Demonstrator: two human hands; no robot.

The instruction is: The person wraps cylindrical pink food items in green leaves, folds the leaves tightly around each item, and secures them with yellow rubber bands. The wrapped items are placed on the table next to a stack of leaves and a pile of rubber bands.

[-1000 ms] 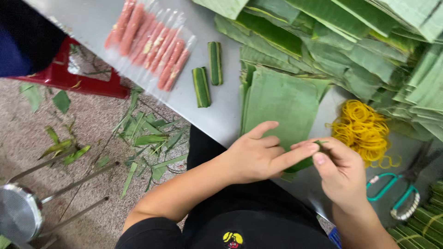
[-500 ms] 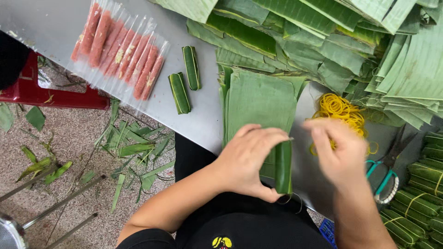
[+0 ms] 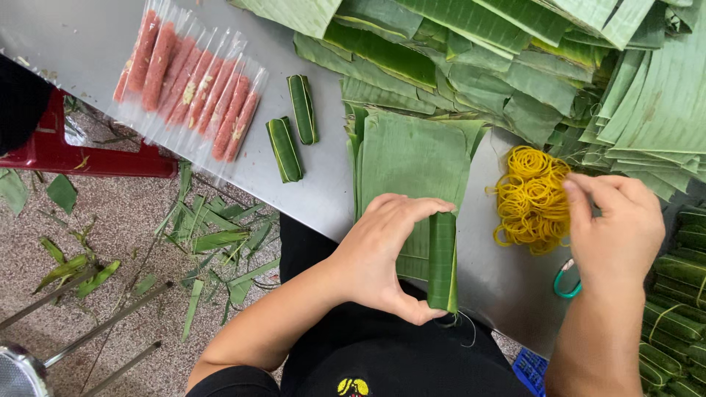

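Head view: left hand (image 3: 382,257) clamps the leaf-wrapped roll (image 3: 442,259) upright between thumb and fingertips, fingers curled shut around its top and bottom ends. The roll sits at the near edge of the leaf stack (image 3: 412,158), over the table edge.

Change since half a second ago: the right hand (image 3: 614,235) has let go of the roll and moved off to the pile of yellow rubber bands (image 3: 531,198), just right of the leaf stack. So the roll now looks folded and held one-handed, and the right hand is at the bands.

Right hand: fingers bent down onto the far edge of the band pile; can't tell whether it has pinched a band, since the fingertips are hidden behind the knuckles.

Left of the leaf stack: two finished green rolls (image 3: 293,129) on the steel table (image 3: 323,198), then the clear pack of pink sausage sticks (image 3: 193,84) further left.

Hard to make out: a green handle (image 3: 565,283) peeks out under the right hand, the rest covered. Bundled rolls (image 3: 680,294) far right of the stack are cut off by the frame. A thin thread hangs below the held roll, origin unclear.
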